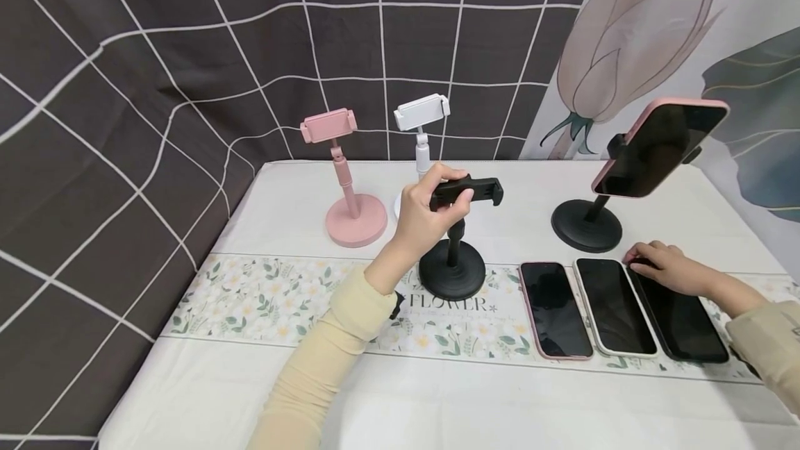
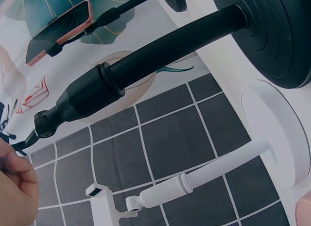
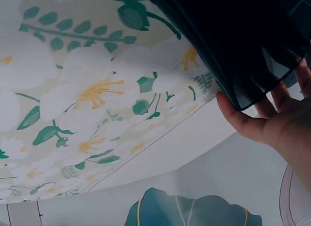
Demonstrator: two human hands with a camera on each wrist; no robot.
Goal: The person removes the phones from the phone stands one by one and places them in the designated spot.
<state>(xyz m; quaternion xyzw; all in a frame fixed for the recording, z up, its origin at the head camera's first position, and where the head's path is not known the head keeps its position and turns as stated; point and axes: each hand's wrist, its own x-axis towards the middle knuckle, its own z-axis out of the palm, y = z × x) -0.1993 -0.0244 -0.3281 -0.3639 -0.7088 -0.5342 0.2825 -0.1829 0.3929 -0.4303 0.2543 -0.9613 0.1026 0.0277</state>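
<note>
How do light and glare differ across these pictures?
Head: bright, with patchy reflections on the mounted phone; left wrist: dimmer and bluish, the black stand slanting; right wrist: also dim and bluish, the black phone mostly featureless, pale streaks near its edge.

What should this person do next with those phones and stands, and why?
Probably lift the rightmost flat-lying phone toward the empty clamp of the nearer black stand. The right grip holds that phone's far end, the left grip pinches the clamp, and the other black stand carries a pink-edged phone, which suggests pairing phones with stands.
</note>
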